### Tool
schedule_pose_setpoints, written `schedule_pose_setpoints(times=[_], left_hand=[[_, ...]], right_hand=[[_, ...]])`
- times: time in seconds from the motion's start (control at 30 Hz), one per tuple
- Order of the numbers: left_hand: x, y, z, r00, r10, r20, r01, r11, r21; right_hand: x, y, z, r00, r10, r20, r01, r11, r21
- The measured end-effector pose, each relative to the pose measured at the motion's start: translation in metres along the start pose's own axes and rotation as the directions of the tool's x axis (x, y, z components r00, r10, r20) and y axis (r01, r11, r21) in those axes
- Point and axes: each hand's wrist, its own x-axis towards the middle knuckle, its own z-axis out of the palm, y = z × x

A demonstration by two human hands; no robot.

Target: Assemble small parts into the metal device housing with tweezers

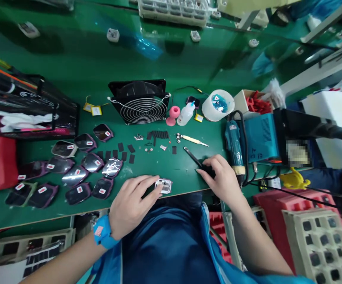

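Note:
My left hand rests at the bench's front edge, its fingertips closed on a small white device casing with an open, component-filled face. To the right, my right hand lies low over the green bench and holds black tweezers between thumb and fingers, their tip pointing up and left. A wooden-handled tool lies beyond the tweezers. Small black pads and a row of black strips lie between the hands and the fan. A small silvery piece is near a lone black pad.
Several dark-faced devices with red-arrow stickers cover the left side. A fan, pink dispenser, white bottle and white tub stand at the back. On the right are an electric screwdriver and blue box.

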Motion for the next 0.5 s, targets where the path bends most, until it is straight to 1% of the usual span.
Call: schedule_pose_setpoints(times=[0.07,0.13,0.23,0.3,0.37,0.43,0.47,0.5], left_hand=[[0.002,-0.001,0.000,1.000,0.004,0.010,-0.004,1.000,0.008],[0.004,-0.001,-0.001,1.000,0.007,0.018,-0.007,1.000,0.013],[0.007,0.000,-0.003,0.999,-0.007,0.033,0.007,1.000,0.000],[0.008,0.000,-0.003,0.999,-0.019,0.036,0.020,1.000,-0.018],[0.008,0.000,-0.003,0.999,-0.030,0.033,0.031,0.999,-0.026],[0.007,0.000,-0.002,0.999,-0.035,0.036,0.036,0.999,-0.022],[0.007,0.000,-0.001,0.999,-0.037,0.038,0.038,0.999,-0.019],[0.006,0.000,-0.001,0.999,-0.037,0.041,0.037,0.999,-0.018]], right_hand=[[0.003,-0.001,0.000,1.000,-0.006,0.026,0.006,1.000,-0.017],[0.007,-0.004,-0.003,0.998,-0.001,0.057,0.000,1.000,0.004],[0.013,-0.012,-0.007,0.997,0.021,0.077,-0.029,0.993,0.113],[0.015,-0.019,-0.008,0.997,0.060,0.049,-0.070,0.970,0.234],[0.015,-0.023,-0.005,0.991,0.132,0.029,-0.132,0.902,0.410],[0.012,-0.024,-0.001,0.978,0.202,0.042,-0.188,0.785,0.591],[0.010,-0.023,0.001,0.974,0.219,0.053,-0.200,0.730,0.654],[0.009,-0.021,0.002,0.973,0.222,0.059,-0.201,0.696,0.690]])
